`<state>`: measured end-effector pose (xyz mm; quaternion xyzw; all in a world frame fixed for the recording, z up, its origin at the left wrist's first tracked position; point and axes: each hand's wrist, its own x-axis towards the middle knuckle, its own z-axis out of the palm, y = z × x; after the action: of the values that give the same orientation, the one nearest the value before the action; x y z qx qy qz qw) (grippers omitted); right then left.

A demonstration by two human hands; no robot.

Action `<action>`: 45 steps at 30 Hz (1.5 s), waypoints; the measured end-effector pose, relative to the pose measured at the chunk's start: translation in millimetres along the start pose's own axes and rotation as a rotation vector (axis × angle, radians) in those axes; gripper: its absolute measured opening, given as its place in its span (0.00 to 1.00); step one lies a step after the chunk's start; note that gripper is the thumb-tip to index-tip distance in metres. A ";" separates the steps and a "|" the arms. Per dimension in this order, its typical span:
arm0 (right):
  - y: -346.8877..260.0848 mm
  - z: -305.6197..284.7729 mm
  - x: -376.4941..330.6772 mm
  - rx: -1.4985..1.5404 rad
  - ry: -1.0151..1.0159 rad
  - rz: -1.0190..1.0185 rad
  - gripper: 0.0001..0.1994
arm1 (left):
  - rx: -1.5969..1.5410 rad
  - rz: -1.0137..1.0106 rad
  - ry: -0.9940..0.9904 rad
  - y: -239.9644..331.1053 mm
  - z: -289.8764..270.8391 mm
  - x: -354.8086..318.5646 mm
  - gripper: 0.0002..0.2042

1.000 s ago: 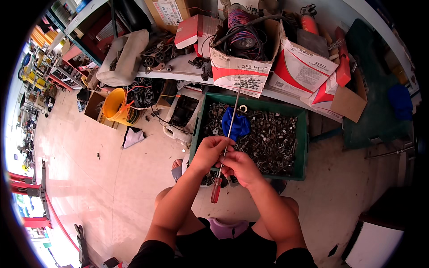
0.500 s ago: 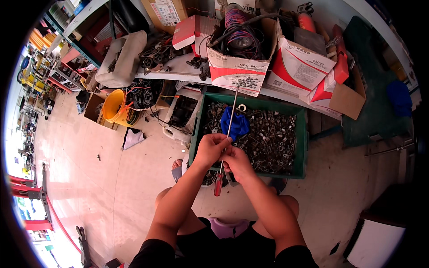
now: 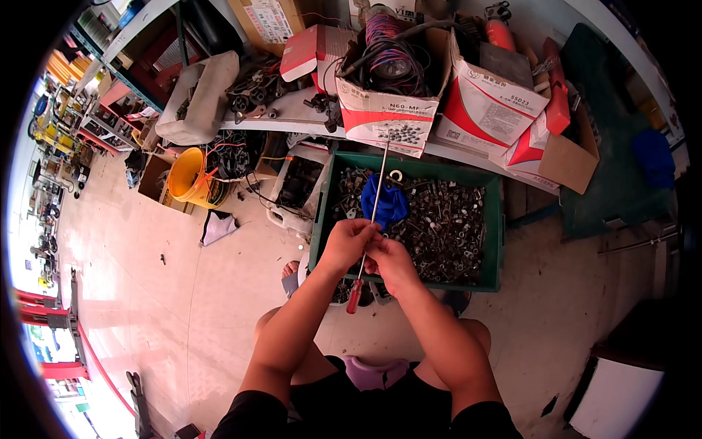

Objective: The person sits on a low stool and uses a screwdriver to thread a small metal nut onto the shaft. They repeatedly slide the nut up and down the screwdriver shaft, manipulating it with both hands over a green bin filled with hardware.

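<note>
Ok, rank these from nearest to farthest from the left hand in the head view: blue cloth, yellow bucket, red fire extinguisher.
From the left hand:
1. Blue cloth, just beyond it, in the green crate.
2. Yellow bucket, on the floor to the left.
3. Red fire extinguisher, far back, upper right.

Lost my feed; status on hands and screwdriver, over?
Both hands, left hand and right hand, shut on screwdriver. Shaft upright over green crate. Nothing blocking.

Long red-handled screwdriver (image 3: 371, 219) stands nearly upright above crate.

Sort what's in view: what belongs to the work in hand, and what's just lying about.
In hand: left hand, right hand, long screwdriver, green crate of metal parts.
Lying about: yellow bucket, blue cloth, cardboard boxes, cable coil.
</note>
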<state>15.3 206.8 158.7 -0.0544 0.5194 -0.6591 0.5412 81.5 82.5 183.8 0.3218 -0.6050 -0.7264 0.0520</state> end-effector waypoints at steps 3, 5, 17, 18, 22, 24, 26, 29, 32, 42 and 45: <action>1.0 0.8 0.0 0.010 0.012 -0.003 0.06 | 0.010 0.001 0.003 -0.7 1.0 0.7 0.11; 0.5 2.4 -0.9 0.012 0.022 -0.002 0.06 | 0.012 0.002 0.004 -1.7 1.1 0.6 0.11; 12.8 2.5 -9.3 -0.196 0.033 -0.018 0.05 | -0.143 0.104 0.033 20.3 -9.1 -6.3 0.17; 13.9 2.4 -11.3 -0.217 0.021 -0.018 0.05 | -0.209 0.129 0.050 27.0 -9.6 -7.3 0.18; 12.6 6.4 -25.7 -0.291 -0.039 0.038 0.05 | -0.478 0.309 0.012 45.8 -20.1 -14.1 0.25; 15.0 6.5 -31.9 -0.292 -0.078 0.065 0.05 | -0.597 0.406 -0.021 50.9 -27.2 -14.1 0.27; 18.1 6.8 -37.6 -0.331 -0.106 0.098 0.06 | -0.642 0.471 -0.052 56.9 -34.7 -17.6 0.29; 19.4 8.2 -43.5 -0.404 -0.153 0.125 0.06 | -0.685 0.566 -0.083 61.4 -41.2 -22.3 0.24; 21.2 8.4 -45.8 -0.443 -0.187 0.152 0.06 | -0.673 0.593 -0.067 57.8 -47.3 -21.1 0.14; 24.7 12.2 -44.5 -0.494 -0.179 0.136 0.06 | -0.867 0.552 0.339 48.5 -60.2 -12.5 0.08; 15.7 12.6 -39.8 -0.464 -0.119 0.055 0.07 | -0.813 0.400 0.344 39.7 -57.4 -9.4 0.09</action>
<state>49.8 231.5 172.3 -0.2018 0.6253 -0.5028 0.5617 107.0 28.0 220.3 0.2683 -0.3047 -0.8159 0.4117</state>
